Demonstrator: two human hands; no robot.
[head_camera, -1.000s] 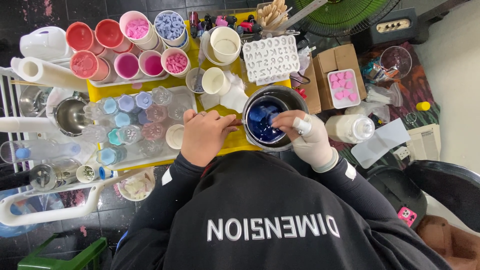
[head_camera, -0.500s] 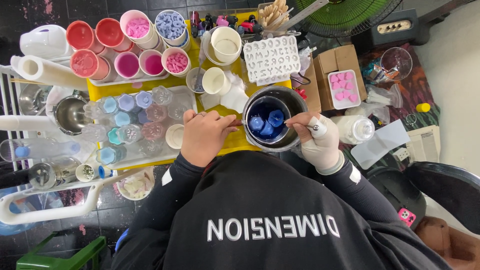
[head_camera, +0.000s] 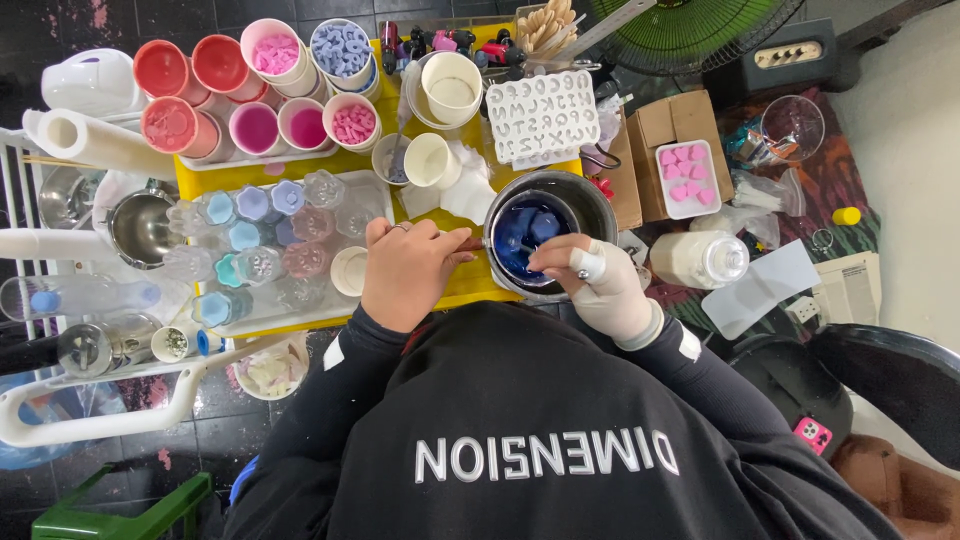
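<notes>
A round metal pot holds dark blue liquid and several blue wax chunks. It stands at the near edge of a yellow tray. My left hand lies just left of the pot, with the fingers closed on the pot's short handle. My right hand wears a white wrap. It reaches over the pot's near rim and pinches a thin stick whose tip dips into the blue chunks.
Pink, red and blue wax cups stand at the tray's far left. Clear candle holders fill a tray. A white letter mould, a cardboard box with a pink heart mould, a white bottle and a green fan surround the pot.
My right hand moved from the pot's right rim to over its near edge, with the stick working in the blue chunks. My left hand stayed on the handle.
</notes>
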